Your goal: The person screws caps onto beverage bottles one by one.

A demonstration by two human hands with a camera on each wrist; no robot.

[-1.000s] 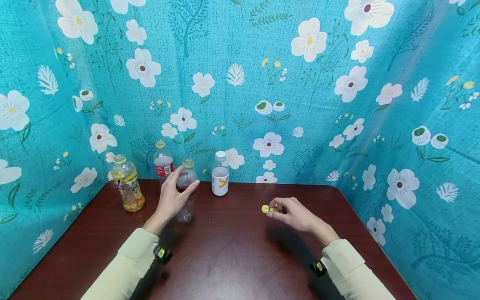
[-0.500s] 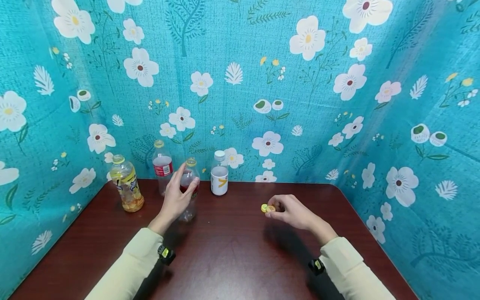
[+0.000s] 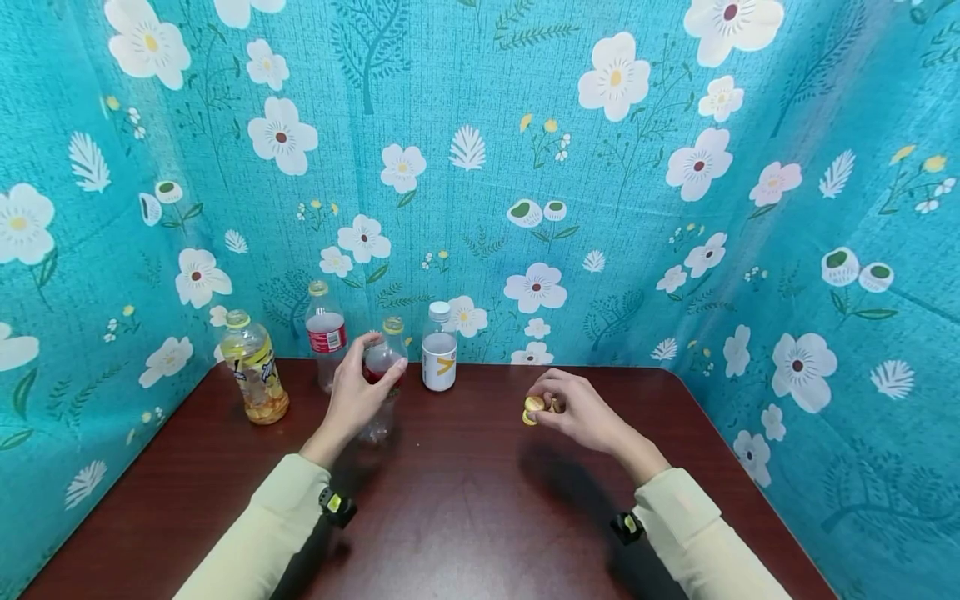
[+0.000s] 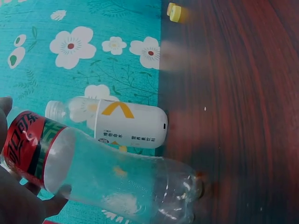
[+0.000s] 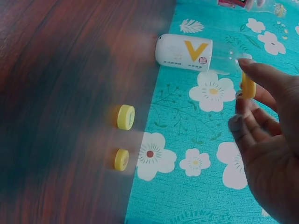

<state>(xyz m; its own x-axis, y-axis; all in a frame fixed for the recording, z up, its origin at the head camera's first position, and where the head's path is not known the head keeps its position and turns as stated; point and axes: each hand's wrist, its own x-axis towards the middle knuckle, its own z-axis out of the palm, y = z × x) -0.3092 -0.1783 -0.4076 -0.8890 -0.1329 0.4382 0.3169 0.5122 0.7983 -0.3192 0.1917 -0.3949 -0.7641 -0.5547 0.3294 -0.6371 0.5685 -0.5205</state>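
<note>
My left hand (image 3: 351, 407) grips a clear plastic bottle (image 4: 126, 182) round its red label (image 4: 24, 140), thumb on one side and fingers on the other. The bottle's neck has no cap on it and leans slightly to the right in the head view; its base is close over the table. My right hand (image 3: 581, 408) pinches a yellow bottle cap (image 5: 248, 86) between thumb and fingers, above the table. Two more yellow caps, one larger (image 5: 125, 117) and one smaller (image 5: 121, 159), rest on the table close by it.
Between the hands, farther back, a white-labelled bottle (image 3: 439, 360) stands upright. At left are a yellow-labelled bottle (image 3: 257, 371) with amber bits low down and another red-labelled bottle (image 3: 326, 335). A flowered blue cloth (image 3: 480, 208) walls in the dark wooden table (image 3: 465, 492).
My right hand has risen a little, lifting a yellow cap off the table. The bottle in my left hand has shifted and tilted to the right.
</note>
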